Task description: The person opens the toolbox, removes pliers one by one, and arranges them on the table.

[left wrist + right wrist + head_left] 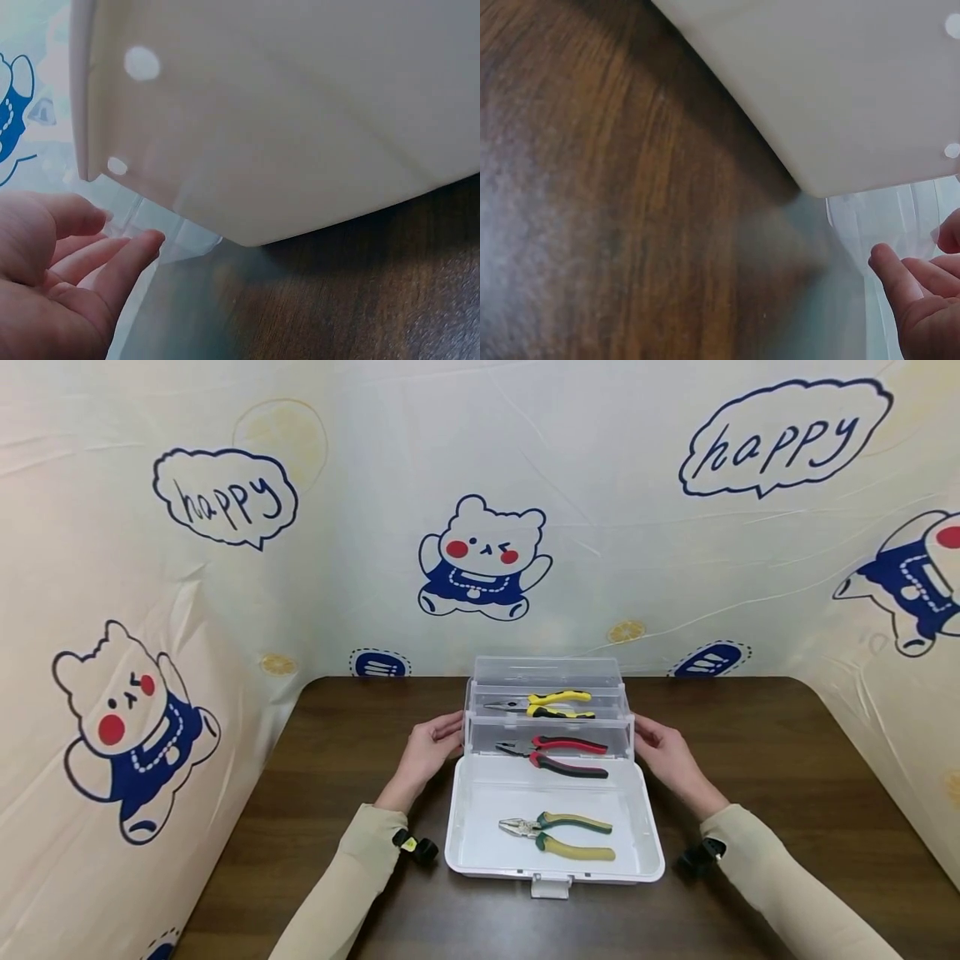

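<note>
A white fold-out toolbox (pixel 457 852) lies spread in the head view, its clear tiered trays (pixel 480 727) raised behind the base. Combination pliers with yellow-green handles (pixel 577 852) lie in the base. Red-and-black pliers (pixel 570 768) rest on the lower tray, yellow-and-black long-nose pliers (pixel 562 700) on the upper one. My left hand (pixel 427 752) is at the trays' left side, thumb and fingers apart in the left wrist view. My right hand (pixel 667 760) mirrors it at the right side, index finger extended. Whether the fingertips touch the clear plastic is hard to tell.
The toolbox stands on a dark wooden table (pixel 337 793). A front latch (pixel 551 887) sticks out toward me. Printed cloth (pixel 615 543) hangs behind the table and along both sides. Dark wrist devices (pixel 701 857) sit at both cuffs.
</note>
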`<state>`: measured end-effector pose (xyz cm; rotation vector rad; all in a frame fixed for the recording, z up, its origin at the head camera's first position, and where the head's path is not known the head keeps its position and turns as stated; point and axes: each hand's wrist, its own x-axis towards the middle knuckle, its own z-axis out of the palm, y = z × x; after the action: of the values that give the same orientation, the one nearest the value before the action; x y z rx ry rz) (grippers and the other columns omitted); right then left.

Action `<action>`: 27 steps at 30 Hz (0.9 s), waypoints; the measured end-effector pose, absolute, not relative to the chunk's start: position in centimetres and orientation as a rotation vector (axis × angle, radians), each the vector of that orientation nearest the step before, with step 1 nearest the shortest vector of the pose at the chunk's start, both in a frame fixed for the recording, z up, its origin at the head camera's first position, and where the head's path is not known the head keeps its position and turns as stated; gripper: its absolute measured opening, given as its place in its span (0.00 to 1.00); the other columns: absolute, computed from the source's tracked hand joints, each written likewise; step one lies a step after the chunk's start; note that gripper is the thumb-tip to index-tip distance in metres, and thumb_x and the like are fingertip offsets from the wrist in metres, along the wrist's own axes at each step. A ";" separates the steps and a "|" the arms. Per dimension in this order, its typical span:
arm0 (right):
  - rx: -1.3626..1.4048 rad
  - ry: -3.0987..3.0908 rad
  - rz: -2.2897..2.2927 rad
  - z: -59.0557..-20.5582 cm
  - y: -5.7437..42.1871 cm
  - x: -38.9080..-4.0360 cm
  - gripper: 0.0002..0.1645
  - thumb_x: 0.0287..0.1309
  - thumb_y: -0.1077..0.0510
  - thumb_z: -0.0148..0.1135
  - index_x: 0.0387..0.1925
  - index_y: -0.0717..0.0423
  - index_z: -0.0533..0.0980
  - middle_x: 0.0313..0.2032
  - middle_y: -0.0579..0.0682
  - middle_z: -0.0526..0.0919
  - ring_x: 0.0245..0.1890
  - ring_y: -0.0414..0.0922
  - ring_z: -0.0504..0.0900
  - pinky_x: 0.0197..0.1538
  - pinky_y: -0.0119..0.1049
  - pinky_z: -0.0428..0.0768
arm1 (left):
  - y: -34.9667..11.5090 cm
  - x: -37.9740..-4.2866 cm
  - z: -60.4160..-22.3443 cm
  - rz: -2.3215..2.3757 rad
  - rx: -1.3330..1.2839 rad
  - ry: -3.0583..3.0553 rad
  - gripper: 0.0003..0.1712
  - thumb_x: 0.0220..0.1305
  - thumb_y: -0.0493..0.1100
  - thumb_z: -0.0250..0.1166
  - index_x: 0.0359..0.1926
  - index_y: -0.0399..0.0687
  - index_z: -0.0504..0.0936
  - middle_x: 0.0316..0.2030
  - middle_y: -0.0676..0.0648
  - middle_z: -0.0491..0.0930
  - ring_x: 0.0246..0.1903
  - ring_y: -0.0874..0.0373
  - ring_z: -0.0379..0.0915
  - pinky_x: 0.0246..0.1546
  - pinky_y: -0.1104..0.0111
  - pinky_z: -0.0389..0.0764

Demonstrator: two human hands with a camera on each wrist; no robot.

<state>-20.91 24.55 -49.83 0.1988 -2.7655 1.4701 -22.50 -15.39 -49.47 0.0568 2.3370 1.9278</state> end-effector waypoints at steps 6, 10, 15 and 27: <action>0.193 -2.759 1.432 -50.0 25.1 -20.4 0.27 0.77 0.58 0.57 0.69 0.70 0.71 0.61 0.70 0.80 0.59 0.65 0.82 0.61 0.59 0.80 | -15.0 -21.9 -49.0 1.910 -0.008 2.369 0.23 0.73 0.34 0.65 0.66 0.34 0.79 0.59 0.33 0.83 0.55 0.47 0.84 0.49 0.66 0.87; 0.184 -2.779 1.391 -49.9 25.7 -19.8 0.26 0.76 0.57 0.59 0.67 0.69 0.74 0.58 0.69 0.82 0.55 0.63 0.85 0.58 0.55 0.83 | -15.0 -20.9 -48.4 1.839 0.017 2.425 0.21 0.72 0.33 0.65 0.63 0.31 0.80 0.56 0.33 0.84 0.52 0.47 0.85 0.48 0.64 0.88; 0.195 -2.787 1.428 -48.9 26.0 -18.9 0.26 0.78 0.52 0.58 0.67 0.66 0.75 0.57 0.67 0.84 0.49 0.58 0.88 0.55 0.47 0.86 | -15.7 -19.1 -47.6 1.703 0.081 2.479 0.20 0.72 0.34 0.65 0.62 0.31 0.80 0.55 0.33 0.85 0.51 0.45 0.86 0.49 0.58 0.88; 0.269 -2.636 1.442 -42.6 24.8 -18.2 0.25 0.76 0.47 0.60 0.65 0.57 0.78 0.57 0.60 0.86 0.46 0.34 0.87 0.49 0.16 0.78 | -16.6 -14.0 -46.4 1.648 0.056 2.414 0.19 0.73 0.34 0.64 0.62 0.31 0.81 0.51 0.35 0.87 0.47 0.48 0.87 0.48 0.59 0.89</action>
<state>-18.17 24.84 -42.65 0.2695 -2.6360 1.4423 -13.97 -16.56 -46.40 0.0555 2.4142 1.6484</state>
